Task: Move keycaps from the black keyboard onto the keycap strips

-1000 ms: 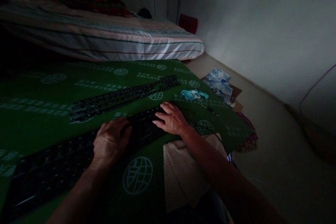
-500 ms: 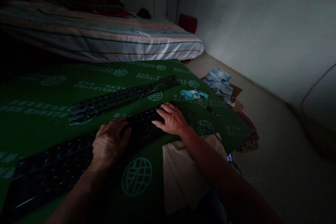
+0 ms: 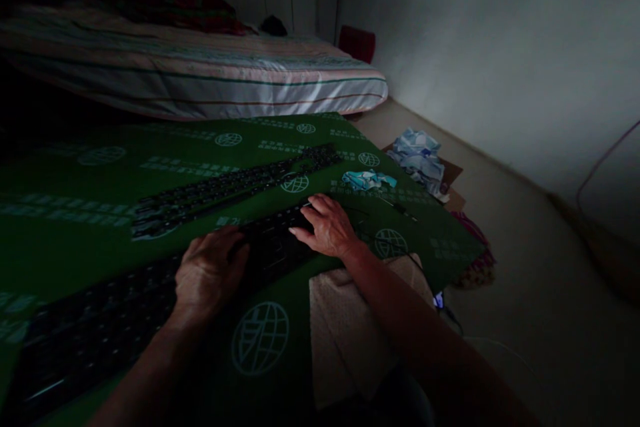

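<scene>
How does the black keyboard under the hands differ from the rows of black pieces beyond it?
The keyboard is one broad slab, while the rows of black pieces are narrow strips with green showing between some. The left hand and right hand rest on the keyboard; neither touches the rows. The keyboard lies nearer the person, the rows nearer the bed. Both are black and lie slanted on the green surface.

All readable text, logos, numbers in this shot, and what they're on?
No word, brand or number reads clearly.
Green tabletop: rows of pale Chinese-style characters, too blurred to quote.
Globe signs on the tabletop: outlines clear, any lettering inside not certain.
Keyboard under the hands: key markings too dark and small.
Loose key rows: same, unreadable.
</scene>
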Demonstrator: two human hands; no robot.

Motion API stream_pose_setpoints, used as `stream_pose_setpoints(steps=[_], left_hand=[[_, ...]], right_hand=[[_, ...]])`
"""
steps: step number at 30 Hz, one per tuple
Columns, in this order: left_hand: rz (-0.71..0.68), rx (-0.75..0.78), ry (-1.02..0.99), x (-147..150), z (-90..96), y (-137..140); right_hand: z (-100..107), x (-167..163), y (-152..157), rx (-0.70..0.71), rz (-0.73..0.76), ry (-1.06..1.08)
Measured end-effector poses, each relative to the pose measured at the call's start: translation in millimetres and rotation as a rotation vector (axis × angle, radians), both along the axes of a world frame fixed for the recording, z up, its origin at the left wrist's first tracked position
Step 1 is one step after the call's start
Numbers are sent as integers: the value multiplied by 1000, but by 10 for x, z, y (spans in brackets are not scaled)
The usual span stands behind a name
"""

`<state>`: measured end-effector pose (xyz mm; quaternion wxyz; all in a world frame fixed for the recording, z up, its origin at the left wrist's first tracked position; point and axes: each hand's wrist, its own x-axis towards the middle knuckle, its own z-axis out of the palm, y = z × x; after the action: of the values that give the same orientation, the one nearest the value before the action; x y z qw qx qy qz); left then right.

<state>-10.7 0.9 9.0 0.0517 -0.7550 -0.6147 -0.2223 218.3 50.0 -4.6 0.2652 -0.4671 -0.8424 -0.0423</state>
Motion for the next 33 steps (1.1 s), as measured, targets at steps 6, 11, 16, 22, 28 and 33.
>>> stream_pose_setpoints(steps=[6,11,16,22,28,33], left_hand=[[0,-4,24,3,4,8],[-9,-2,47,11,7,13],[5,-28,93,35,30,6],[-13,-86,160,70,119,-22],[-49,-114,210,51,119,-40],[-28,-58,221,95,56,-122]], right_hand=[[-3,0,9,28,-12,-11],[-5,4,10,36,-16,-2],[-5,7,16,30,-20,1],[-23,10,22,42,-26,11],[-43,19,26,52,-21,41],[-54,20,31,56,-19,57]])
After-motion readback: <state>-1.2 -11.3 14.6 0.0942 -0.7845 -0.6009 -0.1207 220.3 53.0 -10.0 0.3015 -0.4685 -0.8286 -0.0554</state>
